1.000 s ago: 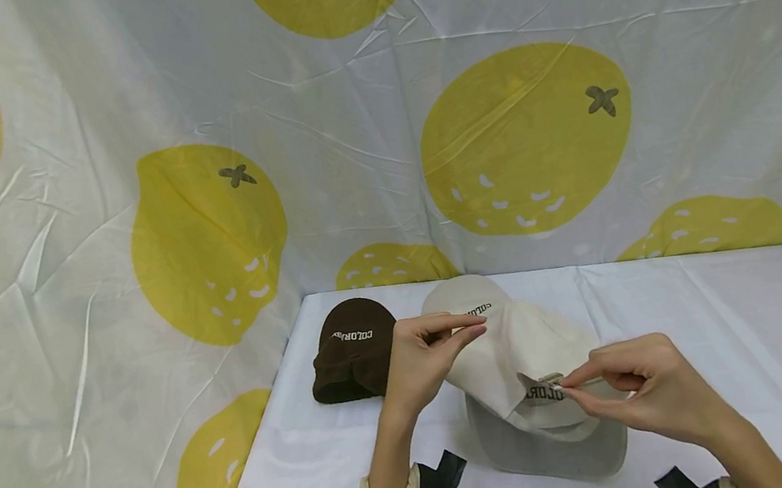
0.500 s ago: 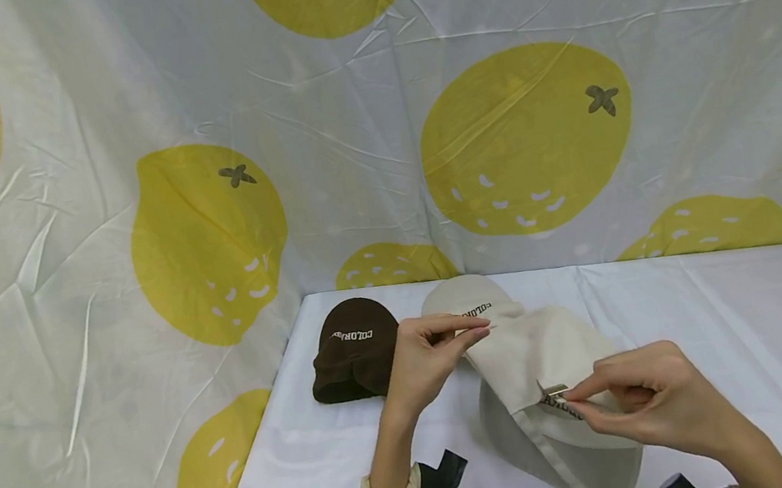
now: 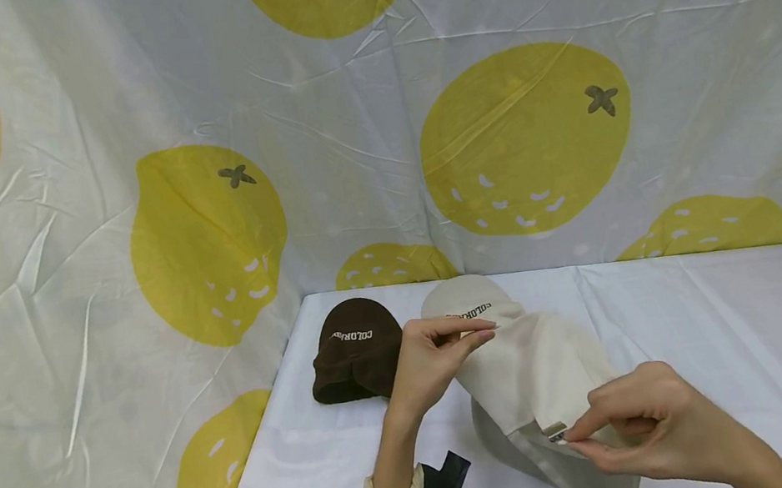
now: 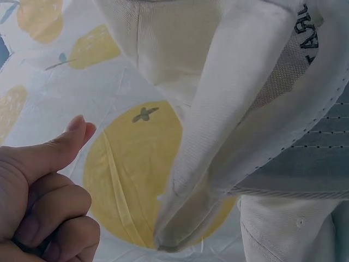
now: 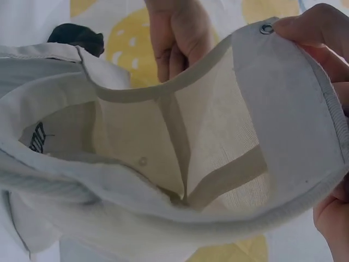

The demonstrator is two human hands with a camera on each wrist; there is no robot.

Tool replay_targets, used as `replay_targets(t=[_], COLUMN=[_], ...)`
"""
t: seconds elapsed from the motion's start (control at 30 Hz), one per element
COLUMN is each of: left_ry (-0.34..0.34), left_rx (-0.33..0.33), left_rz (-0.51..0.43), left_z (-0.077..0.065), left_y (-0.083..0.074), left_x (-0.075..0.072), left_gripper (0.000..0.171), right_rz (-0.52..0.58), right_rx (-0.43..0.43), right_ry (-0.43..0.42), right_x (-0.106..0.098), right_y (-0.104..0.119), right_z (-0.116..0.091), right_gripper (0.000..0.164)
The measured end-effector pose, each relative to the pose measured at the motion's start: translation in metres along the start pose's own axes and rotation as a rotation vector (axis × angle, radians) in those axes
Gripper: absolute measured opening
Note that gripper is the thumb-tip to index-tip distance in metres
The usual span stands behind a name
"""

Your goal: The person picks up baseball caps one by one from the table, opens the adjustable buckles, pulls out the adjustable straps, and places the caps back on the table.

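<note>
My right hand (image 3: 656,423) pinches the back edge of a cream baseball cap (image 3: 564,361), beside a small metal buckle (image 3: 554,430). The cap hangs tilted, its grey-looking brim underside (image 3: 585,476) low. The right wrist view looks into the cap's inside (image 5: 218,125); my thumb lies by a metal eyelet (image 5: 266,29). My left hand (image 3: 430,365) is up at the cap's left, thumb and index fingertips together. In the left wrist view its other fingers (image 4: 60,202) are curled, nothing shows between them, and the cap appears apart from it.
A dark brown cap (image 3: 361,350) with white lettering sits on the white-covered table (image 3: 715,330) at the left. Behind the held cap stands a beige cap (image 3: 463,296) with dark lettering, partly hidden. A lemon-print cloth (image 3: 348,158) hangs around the back and left side.
My right hand has moved downward with the cap's back edge, and the cap has turned and come lower. My left hand has shifted slightly to the right, fingertips still together.
</note>
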State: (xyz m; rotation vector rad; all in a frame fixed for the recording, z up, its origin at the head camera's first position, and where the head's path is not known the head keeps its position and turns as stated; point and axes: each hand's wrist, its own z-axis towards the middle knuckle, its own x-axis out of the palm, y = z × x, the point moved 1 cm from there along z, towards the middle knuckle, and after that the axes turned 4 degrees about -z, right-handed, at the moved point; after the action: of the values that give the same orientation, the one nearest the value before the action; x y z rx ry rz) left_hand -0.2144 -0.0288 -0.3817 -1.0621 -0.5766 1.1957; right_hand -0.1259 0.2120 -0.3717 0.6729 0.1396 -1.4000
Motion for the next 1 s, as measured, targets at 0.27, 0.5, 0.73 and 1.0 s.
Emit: replay_targets(t=[0.27,0.5,0.73,1.0], left_ry=[0.022,0.043,0.07,0.069], left_rx=[0.021,0.023,-0.013,-0.052], left_rz=[0.023,0.023,0.012,0.004], left_z=[0.001,0.001,0.001,0.002], left_y=[0.0,0.0,0.002,0.004], left_x=[0.001,0.002,0.004,0.005], left_gripper=[0.011,0.012,0.014,0.013], right_rz=[0.064,0.125,0.139,0.134], right_rx=[-0.045,-0.069,-0.069,-0.038], right_ry=[0.078,0.133,0.14,0.179], right_x=[0.003,0.004,0.004,0.004], right_y=[0.011,0.019,0.025,0.023], right_z=[0.006,0.012,0.017,0.011], right_gripper=[0.008,0.018,0.02,0.026])
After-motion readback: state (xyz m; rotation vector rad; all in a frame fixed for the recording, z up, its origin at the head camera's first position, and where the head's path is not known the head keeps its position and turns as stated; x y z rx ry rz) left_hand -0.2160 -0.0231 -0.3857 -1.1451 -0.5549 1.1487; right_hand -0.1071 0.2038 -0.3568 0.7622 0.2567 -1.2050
